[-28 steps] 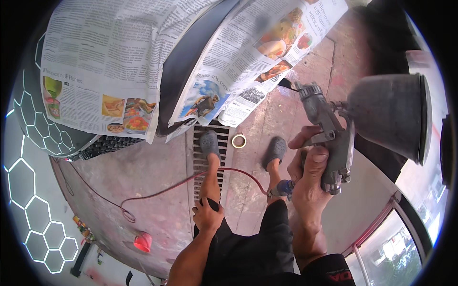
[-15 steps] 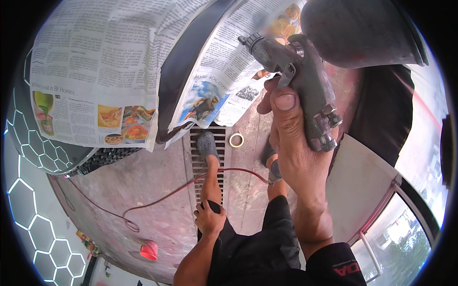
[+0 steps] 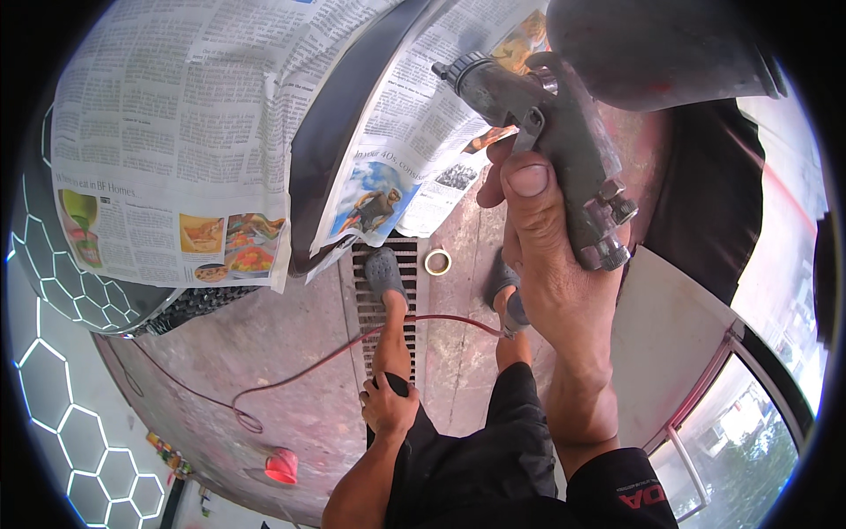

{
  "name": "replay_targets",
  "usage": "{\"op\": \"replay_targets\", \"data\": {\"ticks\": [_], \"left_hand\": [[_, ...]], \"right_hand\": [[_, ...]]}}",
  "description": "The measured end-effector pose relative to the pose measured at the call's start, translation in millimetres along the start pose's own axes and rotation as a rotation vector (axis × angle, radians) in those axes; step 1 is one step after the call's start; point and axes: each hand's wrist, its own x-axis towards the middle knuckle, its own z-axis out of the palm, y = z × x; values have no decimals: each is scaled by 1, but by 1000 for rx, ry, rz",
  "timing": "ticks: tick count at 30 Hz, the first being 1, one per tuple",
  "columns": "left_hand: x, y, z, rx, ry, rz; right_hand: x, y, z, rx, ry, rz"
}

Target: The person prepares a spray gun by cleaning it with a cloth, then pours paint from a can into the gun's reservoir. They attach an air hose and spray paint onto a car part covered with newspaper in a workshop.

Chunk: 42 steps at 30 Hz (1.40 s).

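Note:
My right hand is closed around the grey metal body of a spray gun. Its thumb lies along the gun's side, and the nozzle points up and to the left. A large dark cup sits at the gun's top right, cut off by the frame's edge. Left of the nozzle is a curved dark panel, bordered by newspaper sheets on both sides. My left hand grips my left knee, its fingers and thumb curled around the dark shorts hem there. The palm is hidden.
A thin red hose loops over the floor past my feet. A roll of tape lies beside the floor grate. Further back are a red cup-like object and, to the right, a dark cloth. Hexagonal lights line the left.
The spray gun and my right hand have shifted slightly. The view has tilted a little, lowering the newspaper's left part in the picture. My left hand stays on the knee.

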Motion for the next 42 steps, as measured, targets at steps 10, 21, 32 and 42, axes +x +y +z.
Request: {"op": "replay_targets", "data": {"ticks": [10, 21, 32, 42], "left_hand": [[1, 7, -8, 7, -25, -6], [1, 8, -7, 8, -27, -8], [0, 5, -1, -1, 2, 4], [0, 5, -3, -11, -14, -1]], "right_hand": [[11, -2, -8, -39, -3, -18], [20, 3, -10, -55, 30, -54], [30, 2, -11, -139, 43, -125], [11, -4, -8, 49, -3, 58]]}}
